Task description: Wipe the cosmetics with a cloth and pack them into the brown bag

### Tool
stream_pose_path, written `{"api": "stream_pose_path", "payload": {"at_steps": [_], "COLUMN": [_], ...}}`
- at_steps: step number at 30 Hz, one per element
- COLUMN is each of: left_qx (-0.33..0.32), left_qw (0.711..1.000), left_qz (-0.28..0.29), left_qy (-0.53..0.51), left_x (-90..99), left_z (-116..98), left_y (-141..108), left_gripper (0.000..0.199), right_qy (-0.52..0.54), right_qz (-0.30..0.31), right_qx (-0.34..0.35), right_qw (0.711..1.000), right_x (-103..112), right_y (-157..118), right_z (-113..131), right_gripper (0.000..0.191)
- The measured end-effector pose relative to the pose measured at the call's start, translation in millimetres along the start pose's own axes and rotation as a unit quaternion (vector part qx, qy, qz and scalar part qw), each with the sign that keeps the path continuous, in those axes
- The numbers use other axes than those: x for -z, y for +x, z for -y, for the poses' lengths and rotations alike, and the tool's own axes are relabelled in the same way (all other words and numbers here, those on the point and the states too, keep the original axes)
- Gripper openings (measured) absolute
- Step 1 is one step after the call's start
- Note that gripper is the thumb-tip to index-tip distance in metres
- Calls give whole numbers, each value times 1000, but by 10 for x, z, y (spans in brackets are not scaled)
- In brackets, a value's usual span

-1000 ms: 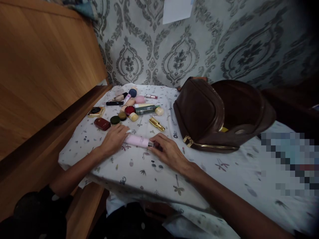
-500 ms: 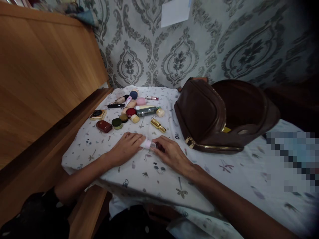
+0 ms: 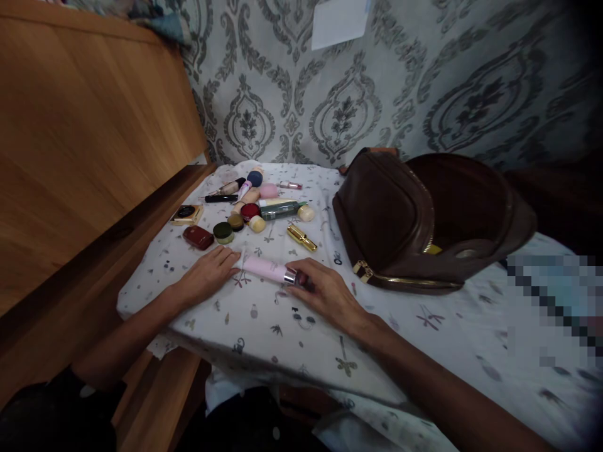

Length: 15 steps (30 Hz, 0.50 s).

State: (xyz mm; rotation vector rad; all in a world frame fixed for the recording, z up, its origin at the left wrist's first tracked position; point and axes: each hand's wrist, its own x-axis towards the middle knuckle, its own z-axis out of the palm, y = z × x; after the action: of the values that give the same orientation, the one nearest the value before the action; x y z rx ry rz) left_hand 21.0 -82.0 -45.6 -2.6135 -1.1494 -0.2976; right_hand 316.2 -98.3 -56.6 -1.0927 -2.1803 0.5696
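Note:
A pale pink tube [image 3: 266, 268] with a silver and dark cap lies across the patterned white cloth. My right hand [image 3: 325, 289] is closed round its capped end, thumb and fingers on either side. At the tube's other, flat end is my left hand [image 3: 211, 270], its fingers close together and the fingertips touching that end. Just beyond the tube lies a gold lipstick case [image 3: 302, 238]. Behind my left hand are a dark red case [image 3: 198, 237] and a green-lidded jar [image 3: 223, 233].
An open brown bag [image 3: 381, 213] stands on the right. Further back sit several cosmetics, including a green tube [image 3: 279, 210], a red jar [image 3: 250, 213] and a gold compact [image 3: 187, 215]. A wooden cabinet [image 3: 98, 125] rises at the left, and a patterned wall stands behind.
My left hand has slid left along the pink tube to its flat end, uncovering the tube's body. My right hand keeps hold of the capped end. The view has shifted slightly.

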Motion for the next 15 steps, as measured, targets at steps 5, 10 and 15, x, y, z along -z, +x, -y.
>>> {"api": "stream_pose_path", "payload": {"at_steps": [5, 10, 15], "left_qx": [7, 2, -104], "left_qw": [999, 999, 992], "left_qz": [30, -32, -75], "left_qy": [22, 31, -14], "left_x": [85, 132, 90], "left_z": [-45, -135, -504], "left_y": [-14, 33, 271], "left_gripper": [28, 22, 34], "right_qy": [12, 43, 45], "right_qz": [-41, -29, -16], "right_qx": [8, 3, -3], "right_qw": [999, 999, 999], "right_x": [-3, 33, 34], "right_y": [8, 1, -3], "right_z": [11, 22, 37], "right_gripper": [25, 23, 21]}}
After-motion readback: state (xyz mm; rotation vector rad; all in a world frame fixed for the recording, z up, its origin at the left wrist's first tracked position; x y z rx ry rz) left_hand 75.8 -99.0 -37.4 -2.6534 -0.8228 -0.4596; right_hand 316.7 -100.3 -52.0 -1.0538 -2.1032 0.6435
